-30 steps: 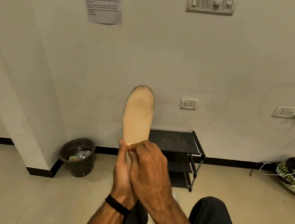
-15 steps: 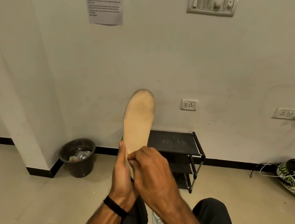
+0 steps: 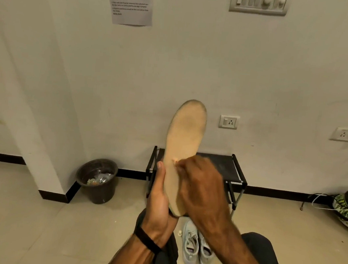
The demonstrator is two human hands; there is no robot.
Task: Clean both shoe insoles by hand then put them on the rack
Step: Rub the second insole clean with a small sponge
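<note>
Both hands are on one tan insole [image 3: 183,145], held upright in front of the black rack [image 3: 226,168]. The left hand [image 3: 160,196] grips its heel end from behind, and the right hand [image 3: 200,189] presses curled fingertips [image 3: 175,163] on its surface.

The left hand [image 3: 160,196] stands upright with the palm turned to the right, its thumb stretched straight up along the edge of the insole [image 3: 183,145], which it cradles from below and behind. A dark band circles the left wrist. The right hand [image 3: 201,187] reaches across from the right, back facing the camera, fingers curled, fingertips pressed to the insole's face. Both forearms rise from the lower edge of the view.
</note>
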